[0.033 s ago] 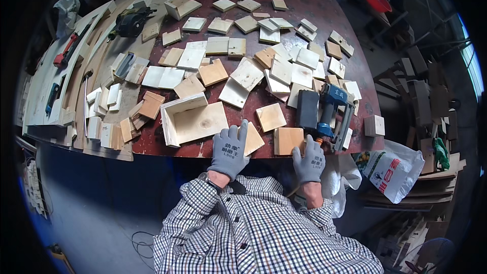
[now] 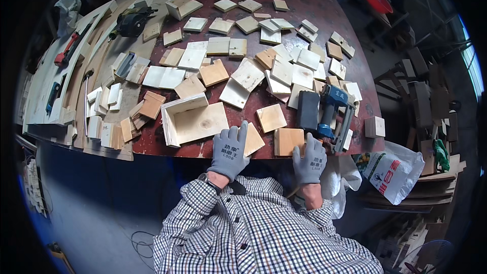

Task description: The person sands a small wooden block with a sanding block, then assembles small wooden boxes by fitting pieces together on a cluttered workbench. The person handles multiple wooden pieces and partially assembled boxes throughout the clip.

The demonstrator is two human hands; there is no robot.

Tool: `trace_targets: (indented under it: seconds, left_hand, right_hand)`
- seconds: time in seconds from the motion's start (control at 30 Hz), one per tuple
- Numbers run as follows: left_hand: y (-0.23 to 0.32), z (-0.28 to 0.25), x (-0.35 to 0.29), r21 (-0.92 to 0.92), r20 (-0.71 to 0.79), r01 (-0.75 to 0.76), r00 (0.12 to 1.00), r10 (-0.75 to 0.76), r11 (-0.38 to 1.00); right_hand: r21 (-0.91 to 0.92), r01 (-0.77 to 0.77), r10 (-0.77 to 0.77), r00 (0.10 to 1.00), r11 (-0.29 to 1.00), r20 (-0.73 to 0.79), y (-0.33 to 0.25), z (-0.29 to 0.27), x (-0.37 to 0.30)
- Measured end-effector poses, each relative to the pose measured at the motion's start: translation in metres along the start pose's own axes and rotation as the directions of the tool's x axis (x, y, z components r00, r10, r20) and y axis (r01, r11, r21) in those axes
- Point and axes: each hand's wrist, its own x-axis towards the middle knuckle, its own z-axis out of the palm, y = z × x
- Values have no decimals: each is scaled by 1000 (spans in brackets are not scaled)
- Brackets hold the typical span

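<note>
My left hand [image 2: 228,151], in a grey work glove, lies with its fingers stretched out over the table's near edge. Its fingertips rest between an L-shaped piece of joined boards [image 2: 203,122] and a small wood block [image 2: 253,140], without a grip on either. My right hand [image 2: 310,162], gloved alike, is open at the same edge, its fingers pointing forward. Beside its fingertips stand a thicker wood block [image 2: 289,142] and a blue nail gun [image 2: 329,109] with a dark battery-like box [image 2: 308,110]. Whether the fingertips touch the nail gun is unclear.
Many loose wood squares [image 2: 248,74] cover the dark red table [image 2: 309,0]. At left lie long boards, a black power tool [image 2: 133,22], a red tool [image 2: 66,50] and a hammer [image 2: 86,96]. A white printed sack [image 2: 395,172] hangs by the right edge.
My right hand's fingers have shifted slightly by the nail gun, covering its orange fitting. Otherwise hands and wood pieces stay in place.
</note>
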Motion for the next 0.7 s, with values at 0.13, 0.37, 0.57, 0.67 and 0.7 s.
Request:
trace_targets:
  seconds: [0.13, 0.37, 0.57, 0.67, 0.7]
  left_hand:
    - [-10, 18, -5, -235, -196, -24, 980, -23, 972]
    - [-75, -46, -66, -712, -394, 11, 821, -413, 702]
    - [-106, -68, -139, -370, -279, -410, 905, -321, -834]
    - [-95, -70, -145, -230, -280, -479, 866, -414, -847]
    - [-91, -68, -145, -189, -295, -485, 858, -421, -854]
  right_hand:
    - [278, 398, -344, 912, 875, -223, -42, -8, 19]
    - [324, 650, -677, 735, 687, -37, -72, -17, 49]
    - [122, 884, -856, 391, 452, 337, -95, 14, 74]
    - [89, 901, -856, 367, 424, 363, -100, 16, 86]
    - [106, 884, -815, 365, 454, 449, -101, 13, 91]
